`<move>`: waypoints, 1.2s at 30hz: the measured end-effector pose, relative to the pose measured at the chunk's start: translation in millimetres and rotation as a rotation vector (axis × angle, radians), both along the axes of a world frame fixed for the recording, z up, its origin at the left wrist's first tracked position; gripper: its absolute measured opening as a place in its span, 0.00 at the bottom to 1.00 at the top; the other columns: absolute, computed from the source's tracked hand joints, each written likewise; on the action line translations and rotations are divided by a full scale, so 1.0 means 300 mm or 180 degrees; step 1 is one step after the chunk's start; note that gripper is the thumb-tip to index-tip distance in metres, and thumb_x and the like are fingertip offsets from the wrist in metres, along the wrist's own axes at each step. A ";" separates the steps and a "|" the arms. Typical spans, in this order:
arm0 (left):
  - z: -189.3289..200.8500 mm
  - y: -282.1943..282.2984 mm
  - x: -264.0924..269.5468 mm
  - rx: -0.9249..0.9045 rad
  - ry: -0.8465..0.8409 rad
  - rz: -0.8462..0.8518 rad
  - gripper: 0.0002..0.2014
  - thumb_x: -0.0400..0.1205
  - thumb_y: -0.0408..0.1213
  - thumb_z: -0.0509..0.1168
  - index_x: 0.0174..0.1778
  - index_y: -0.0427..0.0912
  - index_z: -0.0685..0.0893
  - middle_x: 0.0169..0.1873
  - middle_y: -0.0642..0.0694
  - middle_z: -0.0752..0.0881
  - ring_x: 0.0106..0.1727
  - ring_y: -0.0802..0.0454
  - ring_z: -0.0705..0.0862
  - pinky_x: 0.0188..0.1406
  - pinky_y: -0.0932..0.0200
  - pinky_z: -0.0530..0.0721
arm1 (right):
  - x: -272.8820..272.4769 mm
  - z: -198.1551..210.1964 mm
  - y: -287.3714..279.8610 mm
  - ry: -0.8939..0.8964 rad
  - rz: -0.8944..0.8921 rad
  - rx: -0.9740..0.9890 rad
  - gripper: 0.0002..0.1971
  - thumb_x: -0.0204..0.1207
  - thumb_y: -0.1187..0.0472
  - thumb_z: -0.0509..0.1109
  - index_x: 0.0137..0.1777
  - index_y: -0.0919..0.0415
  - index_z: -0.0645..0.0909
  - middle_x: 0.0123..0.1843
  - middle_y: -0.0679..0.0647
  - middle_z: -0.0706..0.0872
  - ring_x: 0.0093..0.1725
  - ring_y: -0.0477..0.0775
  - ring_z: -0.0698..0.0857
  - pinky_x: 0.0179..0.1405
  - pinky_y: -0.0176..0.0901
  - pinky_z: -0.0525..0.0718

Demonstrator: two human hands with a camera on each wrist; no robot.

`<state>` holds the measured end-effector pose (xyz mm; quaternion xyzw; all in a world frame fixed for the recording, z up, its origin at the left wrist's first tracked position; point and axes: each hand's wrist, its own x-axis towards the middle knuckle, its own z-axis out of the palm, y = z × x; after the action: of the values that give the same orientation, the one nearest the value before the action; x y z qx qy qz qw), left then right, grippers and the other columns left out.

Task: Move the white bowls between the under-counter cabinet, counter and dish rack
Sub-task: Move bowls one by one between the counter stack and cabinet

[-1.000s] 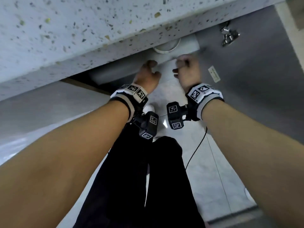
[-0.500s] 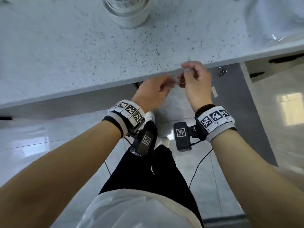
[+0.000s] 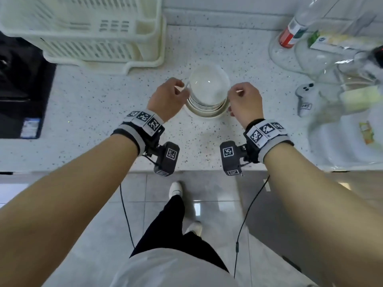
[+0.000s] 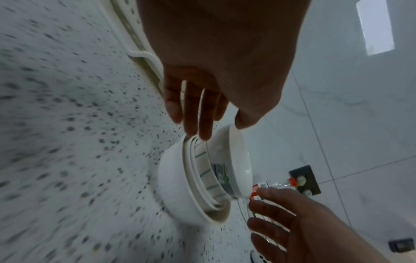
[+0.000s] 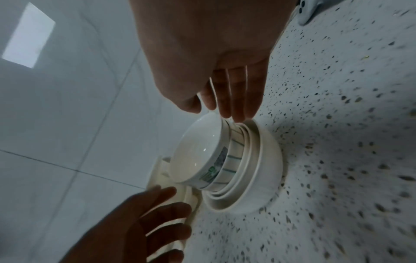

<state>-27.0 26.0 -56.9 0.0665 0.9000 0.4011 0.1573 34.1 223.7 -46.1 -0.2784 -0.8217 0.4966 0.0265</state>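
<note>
The left hand point(image 3: 167, 98) and the right hand point(image 3: 244, 100) flank a stack of white bowls point(image 3: 208, 94) standing on the speckled table point(image 3: 103, 112). In both wrist views the fingers are loosely extended and slightly spread; the left fingertips point(image 4: 198, 124) reach the rims near the top of the stack and the thumb lies at the edge of the top bowl point(image 5: 198, 153), and the right hand mirrors this on the other side. Whether either hand actually presses the china or hovers a hair off it cannot be told, and neither is curled around a bowl.

The stack is nested: a wide bowl at the bottom, narrower rims inside it, one with dark stripes, and a plain glossy bowl on top bearing a small printed label. It sits just in front of the cream dish rack point(image 3: 87, 32), whose visible part holds no bowls. To the right stand clear plastic bottles point(image 3: 294, 32) and a white controller point(image 3: 305, 96).

As a judgement, the cabinet-to-table leg looks finished, since the bowls are up on the table. What appears left is the transfer into the rack, probably bowl by bowl, starting with the top one.
</note>
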 end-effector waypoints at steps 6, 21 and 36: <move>0.005 0.075 -0.138 -0.0361 -0.0199 -0.0368 0.21 0.82 0.50 0.61 0.69 0.46 0.77 0.40 0.49 0.91 0.35 0.52 0.88 0.46 0.50 0.89 | -0.102 -0.050 -0.003 -0.0321 0.0097 0.0375 0.14 0.73 0.59 0.66 0.58 0.56 0.81 0.49 0.50 0.86 0.49 0.57 0.88 0.50 0.58 0.90; 0.171 0.112 -0.084 0.0434 -0.0524 -0.0193 0.06 0.78 0.27 0.60 0.39 0.34 0.83 0.19 0.42 0.85 0.17 0.51 0.80 0.14 0.65 0.72 | -0.036 0.095 0.003 0.0155 -0.0022 -0.0863 0.16 0.85 0.51 0.58 0.66 0.55 0.77 0.57 0.54 0.85 0.41 0.56 0.87 0.35 0.47 0.88; 0.254 0.183 0.535 0.0347 -0.1273 -0.0300 0.11 0.75 0.35 0.61 0.38 0.29 0.83 0.20 0.40 0.83 0.20 0.47 0.78 0.25 0.59 0.74 | 0.653 0.144 0.044 -0.0386 -0.0349 -0.2466 0.33 0.85 0.36 0.45 0.64 0.64 0.76 0.37 0.67 0.86 0.19 0.56 0.81 0.16 0.38 0.80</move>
<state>133.5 80.8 19.2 0.0360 0.8237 0.4465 0.3476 230.0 236.9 -3.0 -0.3401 -0.5575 0.7503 -0.1025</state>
